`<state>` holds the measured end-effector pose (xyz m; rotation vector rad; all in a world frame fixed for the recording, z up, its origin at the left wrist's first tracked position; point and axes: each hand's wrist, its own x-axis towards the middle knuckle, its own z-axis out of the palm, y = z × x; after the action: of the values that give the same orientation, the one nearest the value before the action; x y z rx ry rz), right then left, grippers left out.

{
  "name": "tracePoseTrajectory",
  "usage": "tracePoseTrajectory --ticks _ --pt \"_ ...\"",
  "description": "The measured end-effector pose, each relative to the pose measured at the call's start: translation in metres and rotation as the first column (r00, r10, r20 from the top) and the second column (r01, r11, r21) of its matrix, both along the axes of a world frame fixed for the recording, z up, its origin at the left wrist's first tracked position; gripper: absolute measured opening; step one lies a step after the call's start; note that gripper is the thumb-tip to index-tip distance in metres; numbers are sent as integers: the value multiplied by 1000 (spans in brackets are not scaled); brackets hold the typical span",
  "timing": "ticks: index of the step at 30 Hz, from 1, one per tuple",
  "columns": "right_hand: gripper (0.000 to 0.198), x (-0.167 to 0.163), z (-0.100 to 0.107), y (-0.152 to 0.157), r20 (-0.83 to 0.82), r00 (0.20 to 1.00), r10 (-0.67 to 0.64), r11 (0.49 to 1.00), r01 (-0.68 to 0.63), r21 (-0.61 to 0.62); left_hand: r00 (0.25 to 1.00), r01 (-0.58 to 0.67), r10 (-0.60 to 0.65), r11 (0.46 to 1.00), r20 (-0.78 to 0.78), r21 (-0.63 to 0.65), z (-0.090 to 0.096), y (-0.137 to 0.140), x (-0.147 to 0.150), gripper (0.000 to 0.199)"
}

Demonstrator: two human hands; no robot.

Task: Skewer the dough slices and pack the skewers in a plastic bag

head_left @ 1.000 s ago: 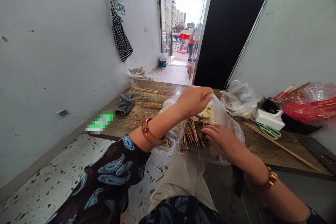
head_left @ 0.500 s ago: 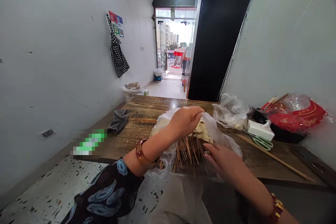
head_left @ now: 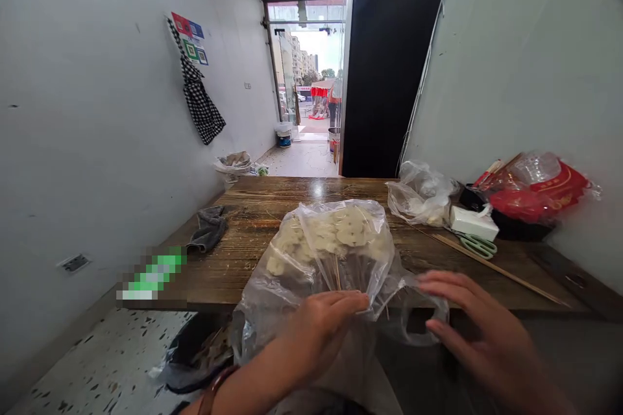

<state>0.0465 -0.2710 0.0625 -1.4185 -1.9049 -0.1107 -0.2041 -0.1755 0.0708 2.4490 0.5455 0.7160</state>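
A clear plastic bag lies over the front edge of the wooden table. Through its film show pale, thin food slices on wooden skewers, whose lower ends point toward me. My left hand is closed at the bag's near side, fingers pressed together on the plastic over the skewer ends. To the right, my right hand is open, thumb and fingers apart, beside a loose handle loop of the bag. Whether its fingertips touch that loop I cannot tell.
At the table's right lie loose skewers, green-handled scissors, a white tissue pack, a crumpled plastic bag and a red package. A grey cloth is at left. Below the table stands a dark lined bin.
The plastic now covers the slices and skewers that were partly bare. My left hand has come down from the far side to the near side; my right hand has moved right, off the skewers.
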Motion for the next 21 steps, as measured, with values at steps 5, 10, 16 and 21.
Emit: tracePoseTrajectory --ticks 5,10,16,21 --pt "41 7 -30 22 128 989 -69 998 68 18 983 -124 126 992 133 -30 -11 -9 2 37" --pt "31 27 -82 0 -44 999 27 994 -32 -103 993 -121 120 986 8 115 0 4 -33 36" --pt "41 25 -113 -24 -20 997 76 940 -78 -333 875 -484 482 869 51 101 1 25 -78 45" --pt "49 23 -136 -19 -14 997 82 943 -82 -324 818 -502 551 823 -163 267 -60 27 -70 69"
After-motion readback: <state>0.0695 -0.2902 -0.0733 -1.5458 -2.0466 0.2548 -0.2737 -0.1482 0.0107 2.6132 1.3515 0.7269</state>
